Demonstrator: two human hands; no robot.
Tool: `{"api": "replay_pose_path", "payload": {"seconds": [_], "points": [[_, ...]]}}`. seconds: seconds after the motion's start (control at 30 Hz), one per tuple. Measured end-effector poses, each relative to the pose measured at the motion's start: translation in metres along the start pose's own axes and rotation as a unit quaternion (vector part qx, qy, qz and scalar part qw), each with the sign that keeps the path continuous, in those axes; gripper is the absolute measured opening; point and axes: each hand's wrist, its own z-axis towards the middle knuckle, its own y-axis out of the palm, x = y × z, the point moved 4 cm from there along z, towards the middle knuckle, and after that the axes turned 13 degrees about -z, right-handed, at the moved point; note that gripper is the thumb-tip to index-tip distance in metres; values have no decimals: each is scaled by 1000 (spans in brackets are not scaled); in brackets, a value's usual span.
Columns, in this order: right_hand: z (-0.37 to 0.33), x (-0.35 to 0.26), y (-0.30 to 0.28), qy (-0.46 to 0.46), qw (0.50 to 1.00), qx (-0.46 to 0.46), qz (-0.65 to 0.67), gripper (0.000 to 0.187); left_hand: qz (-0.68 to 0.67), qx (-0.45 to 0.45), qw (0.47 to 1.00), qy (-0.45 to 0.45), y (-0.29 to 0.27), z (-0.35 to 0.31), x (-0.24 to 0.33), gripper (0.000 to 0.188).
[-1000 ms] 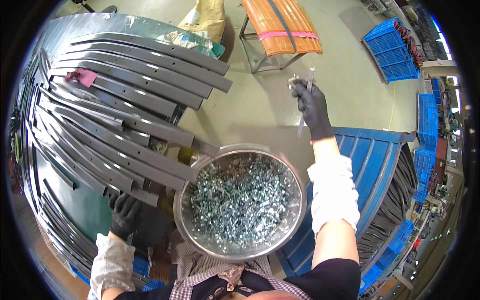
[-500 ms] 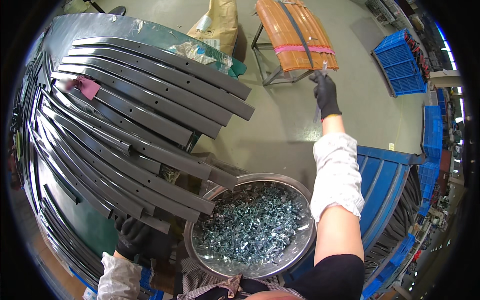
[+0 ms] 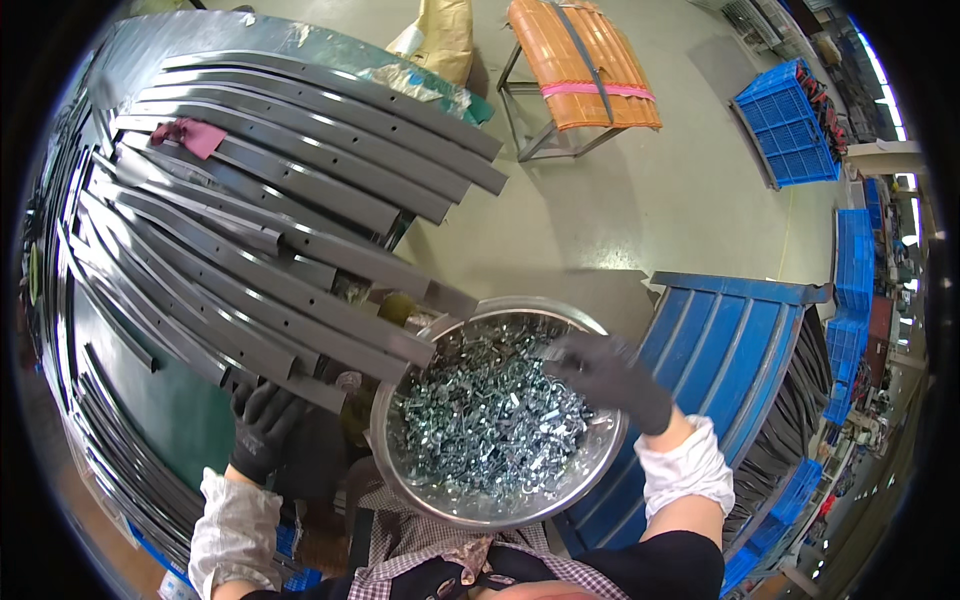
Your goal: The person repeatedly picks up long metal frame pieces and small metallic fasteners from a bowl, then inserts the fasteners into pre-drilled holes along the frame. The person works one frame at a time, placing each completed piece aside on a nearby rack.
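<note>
A wide steel bowl (image 3: 388, 455) full of small shiny metal clips (image 3: 490, 420) sits in front of my body. My right hand (image 3: 615, 385), in a black glove, is over the bowl's right side, with fingers stretched toward the clips and nothing visible held in them. Long dark channel strips (image 3: 330, 215) lie fanned across the table, their ends reaching toward the bowl. At the end of the nearest of these, a dark strip (image 3: 312, 390), the bent fingers of my black-gloved left hand (image 3: 262, 425) close on its lower edge. Those fingertips are partly hidden.
The green table (image 3: 180, 430) fills the left side, with a pink cloth (image 3: 200, 138) on the strips. To the right of the bowl stands a blue ribbed panel (image 3: 690, 345). Further off are an orange bundle on a stand (image 3: 570, 65) and blue crates (image 3: 790, 125).
My right hand has come back from far ahead, near the orange bundle, to the bowl; the pale clear strip it held is out of sight. My left hand stays at the strip end.
</note>
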Motion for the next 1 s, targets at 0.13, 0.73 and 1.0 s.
{"api": "replay_pose_path", "payload": {"seconds": [0.13, 0.73, 1.0], "points": [[-37, -13, 82, 8, 964, -9, -264, 54, -36, 9, 999, -11, -6, -1, 1, 30], [-85, -46, 147, 77, 929, 168, -319, 27, 148, 169, 960, -170, -99, -99, -171, 50], [-84, -42, 162, 65, 904, 190, -378, 16, 154, 57, 968, -188, -92, -154, -190, 39]]}}
